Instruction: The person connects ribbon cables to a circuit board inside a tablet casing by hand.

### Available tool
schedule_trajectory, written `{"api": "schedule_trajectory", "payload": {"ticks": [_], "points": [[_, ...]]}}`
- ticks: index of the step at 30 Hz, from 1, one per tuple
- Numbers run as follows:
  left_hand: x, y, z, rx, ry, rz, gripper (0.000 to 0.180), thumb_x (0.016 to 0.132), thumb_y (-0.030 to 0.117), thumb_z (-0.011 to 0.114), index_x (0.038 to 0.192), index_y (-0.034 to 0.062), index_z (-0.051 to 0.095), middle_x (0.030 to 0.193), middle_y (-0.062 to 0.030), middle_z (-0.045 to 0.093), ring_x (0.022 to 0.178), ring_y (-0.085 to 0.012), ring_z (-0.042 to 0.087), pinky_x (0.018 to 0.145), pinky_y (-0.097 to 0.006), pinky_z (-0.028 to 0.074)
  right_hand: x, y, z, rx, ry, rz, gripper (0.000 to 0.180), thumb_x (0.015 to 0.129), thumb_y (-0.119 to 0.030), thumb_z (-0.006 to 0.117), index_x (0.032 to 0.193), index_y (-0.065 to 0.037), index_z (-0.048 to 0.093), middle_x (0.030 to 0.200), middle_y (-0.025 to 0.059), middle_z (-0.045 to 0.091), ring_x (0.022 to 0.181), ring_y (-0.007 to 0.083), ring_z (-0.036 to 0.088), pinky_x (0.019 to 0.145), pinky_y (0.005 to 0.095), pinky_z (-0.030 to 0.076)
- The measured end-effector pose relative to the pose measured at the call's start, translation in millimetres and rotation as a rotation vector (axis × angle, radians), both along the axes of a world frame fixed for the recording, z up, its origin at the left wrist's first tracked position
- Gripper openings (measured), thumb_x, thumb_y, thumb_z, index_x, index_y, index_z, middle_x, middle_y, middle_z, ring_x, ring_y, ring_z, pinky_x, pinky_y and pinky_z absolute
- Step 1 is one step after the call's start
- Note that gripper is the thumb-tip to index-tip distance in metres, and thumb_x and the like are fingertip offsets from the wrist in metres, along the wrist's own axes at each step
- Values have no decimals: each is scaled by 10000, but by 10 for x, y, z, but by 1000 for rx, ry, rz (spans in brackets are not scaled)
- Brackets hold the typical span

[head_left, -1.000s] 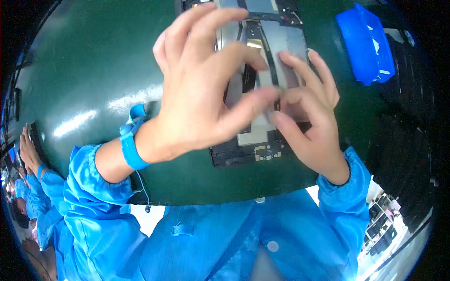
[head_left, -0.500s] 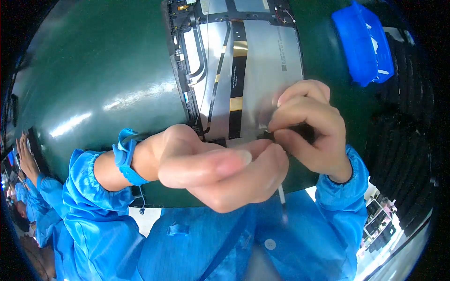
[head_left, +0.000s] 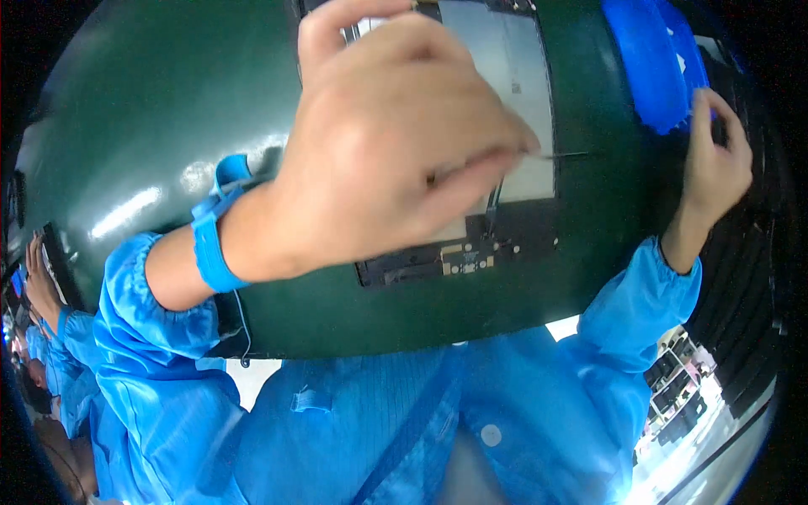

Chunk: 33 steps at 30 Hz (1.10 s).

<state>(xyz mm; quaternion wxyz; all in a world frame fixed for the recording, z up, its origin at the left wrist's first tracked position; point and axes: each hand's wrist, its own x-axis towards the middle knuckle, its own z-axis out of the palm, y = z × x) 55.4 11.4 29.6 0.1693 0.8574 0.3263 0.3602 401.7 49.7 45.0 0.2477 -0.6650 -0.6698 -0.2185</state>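
Observation:
My left hand (head_left: 396, 143), blurred by motion, is closed over an opened flat electronic device (head_left: 526, 109). A thin dark pointed tool (head_left: 568, 155) sticks out to the right from its fingertips; its exact kind is not clear. The hand covers much of the device's grey plate and upper left side. A small board with gold edges (head_left: 468, 259) shows at the device's near edge. My right hand (head_left: 715, 164) is at the near right corner of the blue plastic bin (head_left: 652, 67), thumb and forefinger pinched together. Whatever they may hold is too small to make out.
A blue wrist strap (head_left: 215, 244) with a cord circles my left wrist. The green work surface (head_left: 168, 109) lies under the device. At the far left, another person's hand (head_left: 40, 278) rests by a dark flat item. Dark ribbed material (head_left: 741, 278) borders the right side.
My hands have separated. The left moved up over the device and its tool now points right. The right moved up and right to the bin. The device's near edge is now uncovered.

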Motion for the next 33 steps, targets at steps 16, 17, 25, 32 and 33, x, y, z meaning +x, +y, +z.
{"api": "schedule_trajectory", "payload": {"ticks": [16,17,25,32,33], "points": [[58,373,-796,744,-348,-70,96,679,74,740,752,113,690,652,35,565,731,-155,513,866,-359,305,-1411,-1137,-289,-362,190,776,254,619,-103,733,871,-103,710,938,18,679,817,228,616,716,342,467],[44,384,-801,763,-338,-66,101,675,75,741,754,113,692,658,37,569,730,-155,513,863,-359,306,-1412,-1130,-289,-370,179,773,250,618,-104,735,866,-105,710,937,17,679,819,223,617,714,337,462],[-19,201,-449,299,-136,9,101,671,89,745,735,119,673,660,36,565,727,-167,504,852,-360,306,-1395,-1085,-303,-364,180,756,246,610,-102,738,855,-115,712,927,8,675,817,208,615,714,332,445],[-9,81,-70,-150,83,55,108,666,104,748,716,126,655,662,34,560,724,-179,496,841,-361,305,-1402,-1046,-259,-355,211,724,226,621,-96,733,842,-118,689,912,4,663,803,210,600,724,330,430],[7,75,-20,-212,116,62,109,666,106,749,713,127,653,663,34,559,723,-181,495,839,-361,305,-1406,-1041,-257,-359,222,722,223,625,-94,732,842,-118,685,913,4,660,806,210,598,727,331,427]]}}
